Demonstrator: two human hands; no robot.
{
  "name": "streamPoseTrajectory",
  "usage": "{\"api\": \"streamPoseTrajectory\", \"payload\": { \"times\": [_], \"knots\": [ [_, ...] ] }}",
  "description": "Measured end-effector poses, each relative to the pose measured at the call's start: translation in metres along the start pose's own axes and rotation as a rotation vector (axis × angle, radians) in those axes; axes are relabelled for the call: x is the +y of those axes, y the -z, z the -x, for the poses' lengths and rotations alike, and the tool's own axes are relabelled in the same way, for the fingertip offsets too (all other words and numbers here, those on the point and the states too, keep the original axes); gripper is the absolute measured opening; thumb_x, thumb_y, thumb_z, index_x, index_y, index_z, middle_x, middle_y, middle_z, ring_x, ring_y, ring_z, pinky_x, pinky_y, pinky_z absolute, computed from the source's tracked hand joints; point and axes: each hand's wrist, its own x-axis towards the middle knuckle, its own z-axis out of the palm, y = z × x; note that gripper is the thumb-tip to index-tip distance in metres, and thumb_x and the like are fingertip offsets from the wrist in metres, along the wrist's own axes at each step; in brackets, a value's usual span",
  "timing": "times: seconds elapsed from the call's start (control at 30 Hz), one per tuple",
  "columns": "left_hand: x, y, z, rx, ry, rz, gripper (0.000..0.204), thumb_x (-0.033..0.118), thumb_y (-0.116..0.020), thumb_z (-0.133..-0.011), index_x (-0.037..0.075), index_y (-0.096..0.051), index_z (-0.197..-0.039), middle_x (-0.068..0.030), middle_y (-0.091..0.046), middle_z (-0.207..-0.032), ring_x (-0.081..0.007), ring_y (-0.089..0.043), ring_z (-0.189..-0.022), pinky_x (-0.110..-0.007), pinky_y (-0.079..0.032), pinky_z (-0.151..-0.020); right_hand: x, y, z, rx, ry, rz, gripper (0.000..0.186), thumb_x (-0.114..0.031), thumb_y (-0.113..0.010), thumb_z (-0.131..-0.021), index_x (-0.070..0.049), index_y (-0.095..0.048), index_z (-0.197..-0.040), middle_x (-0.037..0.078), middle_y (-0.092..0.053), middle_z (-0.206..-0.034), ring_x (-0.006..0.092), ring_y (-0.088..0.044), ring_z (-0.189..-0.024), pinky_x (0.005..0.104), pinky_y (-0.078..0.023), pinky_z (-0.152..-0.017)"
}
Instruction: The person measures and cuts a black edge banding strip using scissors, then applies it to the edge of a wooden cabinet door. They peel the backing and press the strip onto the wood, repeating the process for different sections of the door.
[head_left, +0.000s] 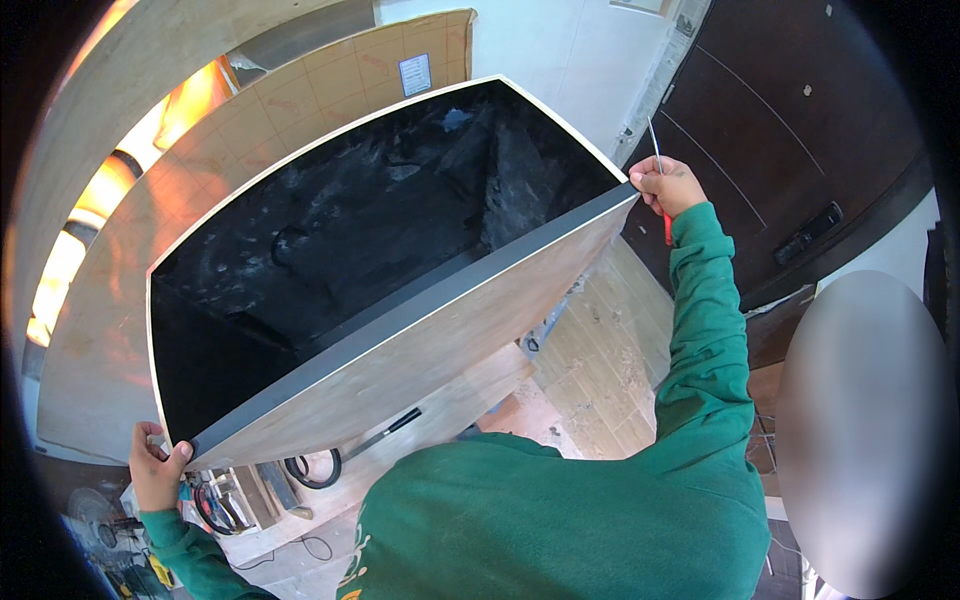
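A large open wooden box (490,310) with a pale outer face, a black interior and a dark grey strip (420,292) along its near top edge spans the middle. My left hand (158,465) grips the strip and rim at the near left corner, thumb on top. My right hand (667,185) is closed at the far right end of the strip, thumb and finger at the corner. It also holds a thin tool (668,229) with a red handle, its slim metal end pointing up. Green sleeves cover both my arms.
Behind the box stand a brown gridded board (340,80) and lit orange recesses (175,100). A dark door (780,150) is at the right. A workbench (460,390) with tools and a black loop (312,480) lies below. A fan (92,515) sits at lower left, above tiled floor (600,350).
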Motion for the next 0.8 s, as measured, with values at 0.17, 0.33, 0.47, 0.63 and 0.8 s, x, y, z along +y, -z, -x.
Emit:
{"api": "streamPoseTrajectory", "payload": {
  "times": [0.17, 0.33, 0.47, 0.63, 0.8],
  "knots": [
    [-0.01, -0.003, -0.002, 0.027, -0.022, -0.001, 0.056, 0.039, -0.084, -0.067, 0.004, -0.052, -0.096, 0.005, -0.034, -0.061, -0.0073, -0.032, -0.057, -0.027, -0.026, -0.05, 0.0, 0.003, -0.003, -0.02, -0.027, 0.071, 0.013, -0.013, -0.073, -0.082, -0.004, -0.066, -0.089, 0.0, -0.057, -0.067, 0.0076, -0.049, -0.054, 0.0239, -0.036, -0.045],
    [-0.013, -0.002, -0.002, 0.016, -0.012, 0.0, 0.056, 0.039, -0.084, -0.065, 0.004, -0.052, -0.096, 0.0056, -0.034, -0.062, -0.0074, -0.033, -0.058, -0.026, -0.028, -0.051, 0.014, 0.005, -0.007, -0.03, -0.05, -0.031, 0.016, -0.015, -0.074, -0.081, -0.003, -0.066, -0.088, -0.001, -0.054, -0.063, 0.0084, -0.045, -0.048, 0.0238, -0.035, -0.043],
    [-0.014, -0.004, -0.001, 0.009, 0.019, 0.032, 0.053, 0.036, -0.083, -0.066, 0.004, -0.052, -0.094, 0.0062, -0.034, -0.063, -0.0069, -0.033, -0.058, -0.025, -0.028, -0.052, 0.025, 0.002, -0.002, -0.055, -0.086, -0.264, 0.018, -0.015, -0.074, -0.082, -0.004, -0.06, -0.084, -0.001, -0.052, -0.06, 0.0091, -0.043, -0.043, 0.0245, -0.034, -0.039],
    [-0.033, -0.005, -0.007, -0.091, 0.079, 0.129, 0.044, 0.033, -0.08, -0.073, 0.006, -0.051, -0.09, 0.0059, -0.038, -0.063, -0.0052, -0.035, -0.056, -0.024, -0.028, -0.05, 0.031, -0.001, 0.004, -0.051, -0.106, -0.382, 0.02, -0.014, -0.072, -0.084, -0.007, -0.053, -0.082, 0.0, -0.05, -0.059, 0.0099, -0.042, -0.042, 0.0254, -0.034, -0.039],
    [-0.088, -0.008, -0.023, -0.15, 0.071, 0.322, 0.031, 0.03, -0.071, -0.083, 0.007, -0.05, -0.081, 0.0043, -0.044, -0.062, -0.0051, -0.037, -0.05, -0.024, -0.028, -0.046, 0.035, -0.001, 0.003, -0.05, -0.061, -0.378, 0.023, -0.015, -0.073, -0.084, -0.009, -0.051, -0.08, 0.0, -0.049, -0.058, 0.0098, -0.042, -0.042, 0.026, -0.034, -0.039]
  ]
}}
